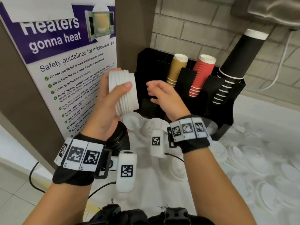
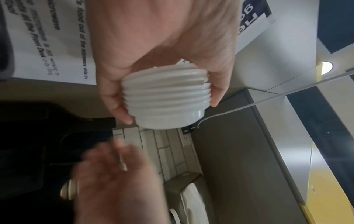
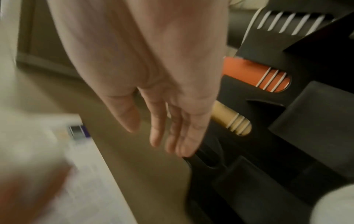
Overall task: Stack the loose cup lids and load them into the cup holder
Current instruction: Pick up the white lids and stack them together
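A large microwave safety poster [image 1: 68, 65] is seen across the upper left of the head view, fixed to a brown panel. The white table [image 1: 243, 143] fills the lower right of that view, and many loose white lids [image 1: 266, 190] are scattered over it. A black cup holder [image 1: 186, 101] is placed at the centre right, against a pale brick wall, and three sleeves of cups are held in its slots: a tan stack [image 1: 177, 69], a red stack [image 1: 201, 75] and, furthest right, a tall black stack [image 1: 233, 65]. A short pile of black lids [image 1: 120, 140] is seen on the table just below the left wrist. The stack of white lids [image 1: 124, 93] is held in the air at the centre left, tipped on its side, just left of the cup holder and above the table. It is gripped by the left hand [image 1: 105, 108], with the thumb curled across its front and the fingers [image 2: 114, 97] wrapped round the ribbed rims. The right hand [image 1: 164, 98] is raised in front of the holder, just right of the stack and apart from it; nothing is held, and its fingers [image 3: 159, 121] are extended and loosely together.
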A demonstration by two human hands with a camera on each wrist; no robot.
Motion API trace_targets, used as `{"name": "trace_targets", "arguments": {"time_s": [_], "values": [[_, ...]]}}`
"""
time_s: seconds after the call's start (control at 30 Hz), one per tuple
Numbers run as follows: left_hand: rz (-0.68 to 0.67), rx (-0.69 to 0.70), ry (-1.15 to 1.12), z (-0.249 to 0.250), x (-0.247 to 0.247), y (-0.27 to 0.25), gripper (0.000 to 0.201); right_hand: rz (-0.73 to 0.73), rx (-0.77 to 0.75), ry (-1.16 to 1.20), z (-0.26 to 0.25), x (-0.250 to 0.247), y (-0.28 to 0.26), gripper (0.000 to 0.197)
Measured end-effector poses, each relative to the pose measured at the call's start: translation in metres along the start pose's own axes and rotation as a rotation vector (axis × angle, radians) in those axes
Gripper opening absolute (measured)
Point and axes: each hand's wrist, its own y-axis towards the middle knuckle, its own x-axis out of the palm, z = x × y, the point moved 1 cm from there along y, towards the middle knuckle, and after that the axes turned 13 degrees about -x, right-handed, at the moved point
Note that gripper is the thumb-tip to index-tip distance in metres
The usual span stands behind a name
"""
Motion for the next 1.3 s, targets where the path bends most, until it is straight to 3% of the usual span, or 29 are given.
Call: {"name": "trace_targets", "arguments": {"time_s": [0.03,0.1,0.2,0.27,0.4,0.67,0.97,1.1,1.2,1.3], "values": [[0.002,0.006,0.000,0.002,0.000,0.000,0.046,-0.054,0.054,-0.126,0.007,0.006,0.009,0.025],[-0.007,0.014,0.002,0.004,0.001,0.000,0.042,-0.340,0.156,-0.381,0.026,0.023,0.019,0.032],[-0.022,0.017,0.016,0.006,0.002,0.000,0.043,-0.700,0.240,-0.735,0.057,0.055,0.027,0.066],[-0.021,0.011,0.029,0.006,0.001,-0.001,0.051,-0.769,0.213,-0.918,0.077,0.076,0.034,0.085],[-0.020,0.004,0.039,0.005,0.000,-0.002,0.059,-0.908,0.135,-1.130,0.111,0.098,0.043,0.100],[-0.015,0.021,0.039,0.006,0.000,-0.002,0.061,-0.932,0.079,-1.175,0.133,0.102,0.053,0.092],[-0.012,0.028,0.047,0.009,-0.001,-0.002,0.059,-0.712,0.112,-0.856,0.075,0.041,0.052,0.057],[-0.004,0.033,0.050,0.011,-0.002,-0.001,0.055,-0.778,0.138,-0.815,0.055,0.022,0.056,0.029],[-0.009,0.030,0.048,0.011,-0.001,0.000,0.057,-0.922,0.164,-0.840,0.058,0.026,0.054,0.035],[-0.006,0.029,0.052,0.010,-0.001,0.001,0.053,-0.914,0.058,-0.958,0.066,0.039,0.056,0.047]]}}
